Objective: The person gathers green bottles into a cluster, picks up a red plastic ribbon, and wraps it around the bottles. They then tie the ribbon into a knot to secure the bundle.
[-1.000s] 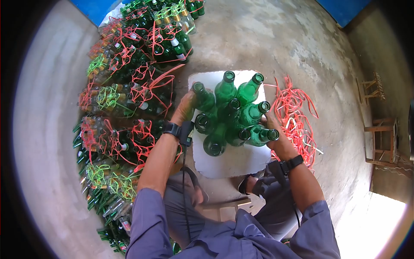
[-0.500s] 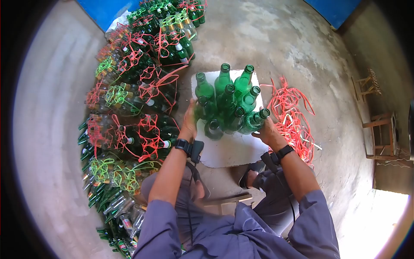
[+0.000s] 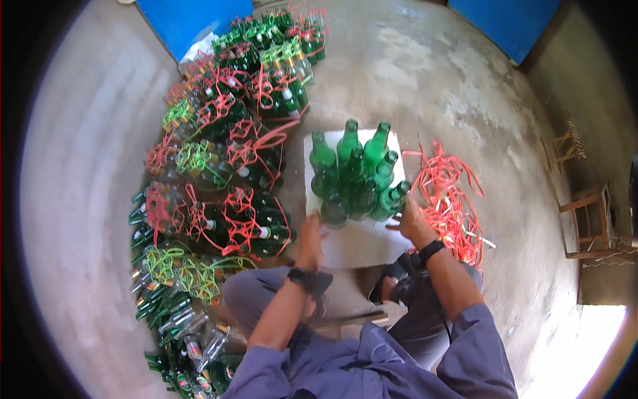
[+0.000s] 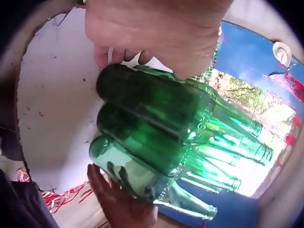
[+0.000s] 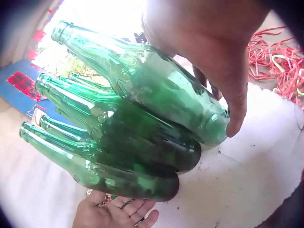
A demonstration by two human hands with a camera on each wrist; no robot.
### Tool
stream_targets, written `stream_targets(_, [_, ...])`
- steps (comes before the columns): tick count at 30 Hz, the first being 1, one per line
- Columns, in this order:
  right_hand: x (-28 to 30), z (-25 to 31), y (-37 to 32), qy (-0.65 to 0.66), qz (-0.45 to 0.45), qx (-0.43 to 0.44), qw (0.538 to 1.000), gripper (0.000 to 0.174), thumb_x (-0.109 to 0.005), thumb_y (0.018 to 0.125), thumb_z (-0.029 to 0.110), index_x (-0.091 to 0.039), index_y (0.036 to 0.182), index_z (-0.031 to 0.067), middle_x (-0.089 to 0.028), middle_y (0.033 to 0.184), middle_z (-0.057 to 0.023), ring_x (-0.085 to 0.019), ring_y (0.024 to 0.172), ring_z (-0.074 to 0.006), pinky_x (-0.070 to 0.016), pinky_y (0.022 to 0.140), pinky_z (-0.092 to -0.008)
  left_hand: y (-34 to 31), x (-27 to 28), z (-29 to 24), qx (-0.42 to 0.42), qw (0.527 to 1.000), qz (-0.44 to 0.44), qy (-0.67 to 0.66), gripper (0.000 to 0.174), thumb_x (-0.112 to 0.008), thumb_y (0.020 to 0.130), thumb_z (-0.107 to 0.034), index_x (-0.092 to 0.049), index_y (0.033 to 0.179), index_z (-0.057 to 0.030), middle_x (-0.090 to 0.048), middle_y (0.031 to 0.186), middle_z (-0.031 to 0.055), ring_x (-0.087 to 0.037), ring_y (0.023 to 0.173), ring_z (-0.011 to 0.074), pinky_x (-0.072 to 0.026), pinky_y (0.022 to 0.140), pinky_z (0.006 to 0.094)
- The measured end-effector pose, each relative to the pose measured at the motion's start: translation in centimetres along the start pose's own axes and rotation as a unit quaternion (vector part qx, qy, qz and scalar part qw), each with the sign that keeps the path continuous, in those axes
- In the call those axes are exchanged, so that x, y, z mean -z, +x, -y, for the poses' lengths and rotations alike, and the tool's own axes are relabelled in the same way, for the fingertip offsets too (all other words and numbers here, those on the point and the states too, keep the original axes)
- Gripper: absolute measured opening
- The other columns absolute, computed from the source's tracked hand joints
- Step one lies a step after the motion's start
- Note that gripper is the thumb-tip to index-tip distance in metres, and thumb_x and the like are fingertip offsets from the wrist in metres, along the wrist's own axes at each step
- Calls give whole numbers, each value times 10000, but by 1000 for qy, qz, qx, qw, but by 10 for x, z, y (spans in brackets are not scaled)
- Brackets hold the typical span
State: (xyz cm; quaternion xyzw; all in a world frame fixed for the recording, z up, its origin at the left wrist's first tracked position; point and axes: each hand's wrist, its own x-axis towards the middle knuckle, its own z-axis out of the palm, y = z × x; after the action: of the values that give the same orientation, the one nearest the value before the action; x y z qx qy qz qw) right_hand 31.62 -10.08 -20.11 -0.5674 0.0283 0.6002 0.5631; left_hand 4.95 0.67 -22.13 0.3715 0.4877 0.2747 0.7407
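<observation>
A tight cluster of several green glass bottles (image 3: pixel 362 183) stands upright on a white board (image 3: pixel 362 249). My left hand (image 3: pixel 311 243) is at the near left of the cluster, fingers extended; the right wrist view shows its palm (image 5: pixel 116 213) turned up beside the lowest bottle. On the near right, my right hand (image 3: pixel 415 225) lies along the side of the corner bottle (image 5: pixel 175 90), thumb and fingers loosely extended near its base. Neither hand curls round a bottle.
Many bottles bundled with red and green straps (image 3: pixel 242 216) fill the floor on the left. A tangled heap of red strapping (image 3: pixel 452 213) lies right of the board. Wooden stools (image 3: pixel 588 219) stand by the right wall. The person's knees (image 3: pixel 256 292) flank the near side.
My left hand has left the cluster's left side and drawn back toward the body. My right hand has loosened at the corner bottle. The bottles now stand closer together, and the head view has shifted.
</observation>
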Motion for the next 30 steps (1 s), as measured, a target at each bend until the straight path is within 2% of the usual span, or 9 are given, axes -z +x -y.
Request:
stream_targets(2, [-17, 5, -15, 14, -34, 14, 999, 749, -456, 878, 643, -353, 1455, 176, -202, 1578, -128, -140, 1422, -461, -223, 1041, -719, -2, -2, 9, 15, 999, -22, 20, 630, -480, 943, -526, -406, 1414, -115, -471, 1398, 56, -465, 1241, 266, -399, 967, 480])
stream_targets(6, [-11, 2, -7, 28, -17, 0, 999, 794, -488, 877, 660, -265, 1506, 230, -116, 1602, -120, -105, 1423, -491, -226, 1028, -732, -20, -15, -1, 69, 997, -12, -28, 582, -494, 940, -485, -422, 1376, -107, -461, 1401, 61, -555, 1140, 318, -440, 924, 471])
stream_targets(12, [-18, 5, -14, 14, -45, -7, 999, 711, -405, 914, 597, -289, 1491, 198, -116, 1604, -130, -121, 1412, -512, -233, 1045, -711, -16, -13, 2, -7, 993, 62, -97, 525, -495, 947, -431, -427, 1354, -106, -457, 1400, 81, -604, 1077, 358, -472, 919, 462])
stream_targets(21, [7, -9, 7, 49, -112, 11, 992, 756, -463, 904, 597, -308, 1483, 136, -195, 1580, -154, -216, 1409, -449, -253, 1087, -614, -20, -13, -3, 27, 997, 19, -68, 432, -522, 947, -351, -472, 1285, -86, -506, 1301, 79, -625, 1035, 334, -500, 874, 438])
stream_targets(23, [32, -19, 14, -143, -110, 202, 963, 777, -490, 905, 573, -284, 1492, 107, -199, 1577, -161, -216, 1424, -423, -263, 1087, -602, -26, -12, -1, 23, 999, 7, -41, 411, -536, 943, -328, -486, 1266, -79, -518, 1266, 79, -632, 1017, 321, -505, 843, 428])
stream_targets(24, [37, -17, 7, -140, -114, 202, 963, 777, -490, 905, 573, -284, 1492, 107, -199, 1577, -161, -216, 1424, -423, -263, 1087, -602, -29, -10, 1, 18, 1000, -11, -15, 390, -550, 938, -305, -499, 1247, -72, -530, 1232, 78, -640, 1000, 308, -510, 813, 418])
stream_targets(26, [43, 2, 1, -128, -106, 205, 964, 776, -504, 913, 545, -258, 1505, 108, -196, 1578, -155, -212, 1437, -389, -253, 1093, -597, -31, -8, 2, 13, 1000, -11, -12, 374, -563, 931, -288, -509, 1230, -69, -542, 1193, 76, -643, 983, 298, -508, 795, 410])
stream_targets(27, [0, 37, -52, 108, -135, 139, 975, 780, -491, 928, 525, -245, 1502, 58, -192, 1577, -166, -224, 1438, -368, -247, 1114, -558, -33, -7, 2, 10, 1000, -17, -11, 358, -577, 923, -270, -520, 1213, -67, -554, 1155, 74, -647, 966, 288, -506, 778, 402])
stream_targets(30, [-1, 57, -74, 133, -105, 148, 974, 800, -472, 941, 516, -223, 1492, -6, -164, 1583, -178, -219, 1439, -372, -231, 1141, -505, -42, -10, -10, -9, 1000, -22, -8, 323, -575, 925, -254, -534, 1185, -67, -586, 1123, 86, -647, 947, 279, -505, 770, 387])
